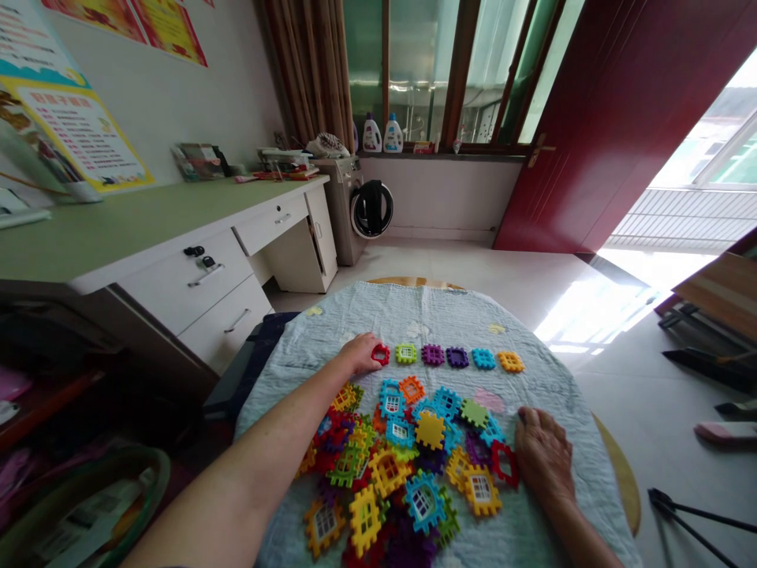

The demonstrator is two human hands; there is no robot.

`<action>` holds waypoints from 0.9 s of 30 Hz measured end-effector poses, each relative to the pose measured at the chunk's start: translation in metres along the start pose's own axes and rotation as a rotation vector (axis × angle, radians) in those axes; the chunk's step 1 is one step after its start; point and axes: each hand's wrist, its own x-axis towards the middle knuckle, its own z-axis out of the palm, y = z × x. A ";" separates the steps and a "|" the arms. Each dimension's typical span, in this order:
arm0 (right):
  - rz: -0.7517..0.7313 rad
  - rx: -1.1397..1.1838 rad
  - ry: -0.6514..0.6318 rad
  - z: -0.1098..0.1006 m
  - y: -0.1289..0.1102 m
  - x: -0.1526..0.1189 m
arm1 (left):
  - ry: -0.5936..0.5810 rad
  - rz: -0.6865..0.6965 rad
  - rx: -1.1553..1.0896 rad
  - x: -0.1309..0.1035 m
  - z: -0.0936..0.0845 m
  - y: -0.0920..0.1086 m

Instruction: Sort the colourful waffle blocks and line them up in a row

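Note:
My left hand (360, 353) reaches to the left end of a row and has its fingers closed on a red interlocking block (380, 355). Rightward along the row lie a light green block (406, 353), a purple one (433, 355), a dark violet one (457, 357), a blue one (483, 359) and an orange-yellow one (511, 362), spaced apart. A heap of mixed blocks (389, 471) lies nearer to me, some with window grids. My right hand (544, 454) rests on the cloth to the right of the heap, fingers extended, beside a red square-frame block (505, 464).
A pale blue cloth (378, 312) covers the round table. To the left stands a desk (177, 221) with drawers, and beyond it a washing machine (346, 209) with its door open. A red door (591, 118) is at the right, and a black stand leg (698, 509) is near the table.

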 end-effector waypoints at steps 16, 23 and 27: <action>0.011 -0.052 -0.016 -0.005 -0.005 -0.001 | -0.011 0.026 0.020 0.006 -0.002 -0.002; 0.002 -0.025 -0.021 -0.005 -0.005 -0.002 | 0.007 0.037 0.036 0.013 0.001 -0.002; 0.001 -0.023 -0.015 -0.006 -0.006 -0.002 | 0.010 0.041 0.037 0.017 0.002 -0.006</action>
